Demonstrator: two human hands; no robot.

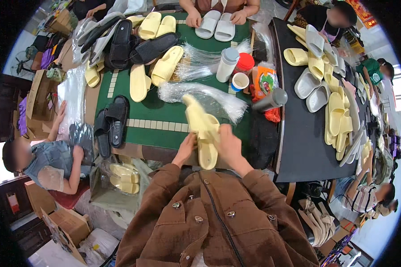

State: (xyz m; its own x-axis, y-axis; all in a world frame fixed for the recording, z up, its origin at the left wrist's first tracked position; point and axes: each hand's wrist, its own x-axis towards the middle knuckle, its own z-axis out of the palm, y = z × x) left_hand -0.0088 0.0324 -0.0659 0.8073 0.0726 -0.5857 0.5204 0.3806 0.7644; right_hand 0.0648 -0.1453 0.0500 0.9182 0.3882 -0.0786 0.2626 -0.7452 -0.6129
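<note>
At the near edge of the green-topped table (160, 135), I hold a pair of pale yellow slide slippers (208, 155). One points toward me with its toe low; the other, blurred by motion, reaches up and away over the table. My left hand (186, 150) is closed on the pair's left side. On the right side my right hand (230, 147) grips near the straps, its fingers partly smeared. Just beyond the slippers lies a bundle of clear plastic bags (209, 100). A black pair of slides (117, 122) stands to the left.
Loose yellow slippers (166, 66) and black slippers (153, 48) crowd the far left. A white bottle (227, 64), paper cup (239, 82) and grey flask (270, 99) stand right of the bags. Across the table, a person holds white slippers (224, 27). Another dark table (305, 133) bears more slippers.
</note>
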